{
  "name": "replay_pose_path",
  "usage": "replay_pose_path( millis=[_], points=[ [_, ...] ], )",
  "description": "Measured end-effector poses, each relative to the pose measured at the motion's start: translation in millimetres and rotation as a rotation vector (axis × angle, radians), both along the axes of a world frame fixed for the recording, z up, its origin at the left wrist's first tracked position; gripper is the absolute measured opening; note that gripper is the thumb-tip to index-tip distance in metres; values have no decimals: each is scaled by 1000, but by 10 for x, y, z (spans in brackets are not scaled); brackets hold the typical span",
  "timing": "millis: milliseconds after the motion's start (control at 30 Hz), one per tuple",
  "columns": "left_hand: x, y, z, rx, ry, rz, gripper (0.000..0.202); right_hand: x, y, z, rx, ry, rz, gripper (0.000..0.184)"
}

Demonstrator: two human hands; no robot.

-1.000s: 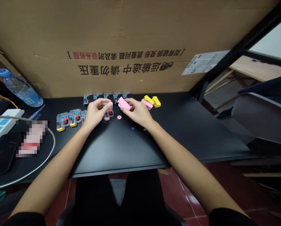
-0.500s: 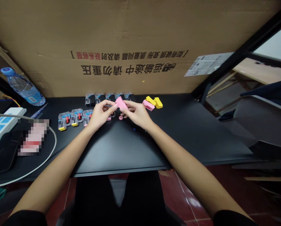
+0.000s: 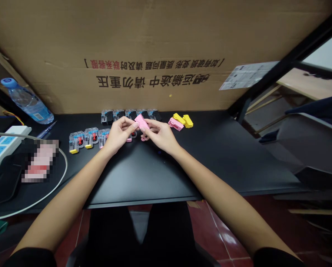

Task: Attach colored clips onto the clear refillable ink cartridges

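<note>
Between my two hands is a small pink plastic part (image 3: 142, 122), held just above the table. My left hand (image 3: 120, 134) pinches its left end with thumb and fingers. The right hand (image 3: 162, 136) grips its other end, fingers curled behind it. Under the right fingers shows a small pink ring-shaped piece (image 3: 143, 139), partly covered; whether they touch it I cannot tell. Clear plastic toy-like units with red and blue parts (image 3: 91, 138) stand in a row to the left, the nearest partly behind my left hand. Pink pieces (image 3: 176, 124) and yellow pieces (image 3: 188, 121) lie right of my hands.
Several clear-and-black units (image 3: 119, 115) line the back edge against a cardboard sheet (image 3: 143, 37). At left are a water bottle (image 3: 29, 102), a pen (image 3: 47, 129), a power strip (image 3: 9, 142) and a looping white cable (image 3: 65, 167). A tiny blue bit (image 3: 159, 152) lies on the black table (image 3: 143, 181).
The pink part has turned slightly in my fingers, showing a smoother face. The right fingers have shifted a little over the pink ring. The rest stays put.
</note>
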State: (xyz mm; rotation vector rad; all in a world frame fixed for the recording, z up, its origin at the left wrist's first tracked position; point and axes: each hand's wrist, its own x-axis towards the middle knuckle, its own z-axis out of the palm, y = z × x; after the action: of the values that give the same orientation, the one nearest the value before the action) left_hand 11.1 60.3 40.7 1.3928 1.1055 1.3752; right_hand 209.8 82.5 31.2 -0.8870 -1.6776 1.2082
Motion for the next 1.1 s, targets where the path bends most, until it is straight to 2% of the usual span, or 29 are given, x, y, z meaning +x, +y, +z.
replay_pose_path(
  millis=[400, 567, 1100],
  points=[
    [-11, 29, 10, -51, -101, -25, 61, -20, -14, -22, -9, 5, -8, 63],
    [-23, 10, 31, -42, -70, -52, 56, -24, -29, 9, -18, 6, -8, 64],
    [-11, 15, 10, 55, -24, -26, 51, -16, -18, 16, -43, 21, 5, 68]
  ],
)
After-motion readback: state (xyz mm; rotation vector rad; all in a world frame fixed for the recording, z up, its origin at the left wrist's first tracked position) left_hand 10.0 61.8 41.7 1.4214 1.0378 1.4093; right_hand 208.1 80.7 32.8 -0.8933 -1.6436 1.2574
